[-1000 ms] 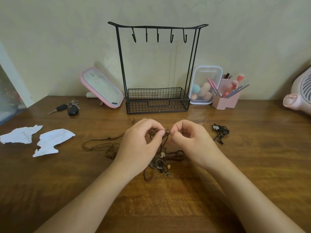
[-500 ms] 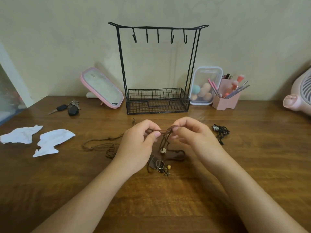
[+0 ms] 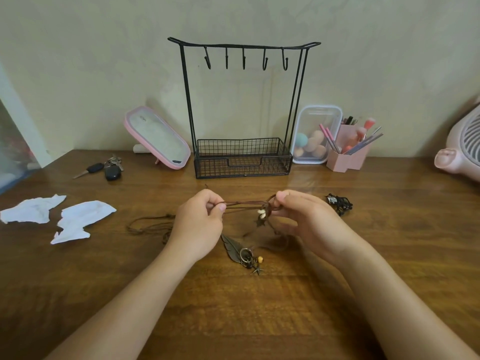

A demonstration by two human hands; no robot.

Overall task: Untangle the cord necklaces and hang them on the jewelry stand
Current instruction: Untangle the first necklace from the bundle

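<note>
Hands drawn further apart. Left hand point(image 3: 197, 224) and right hand point(image 3: 309, 219) each pinch the brown cord point(image 3: 244, 203), taut between them. Recommend slackening before picking the tangle point(image 3: 262, 213) beside the right fingers point(image 3: 283, 197).

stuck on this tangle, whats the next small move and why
Probably loosen the knot beside the pale bead with the right hand while the left hand pinches the brown cords taut: they bunch there, and the jewelry stand is bare.
</note>
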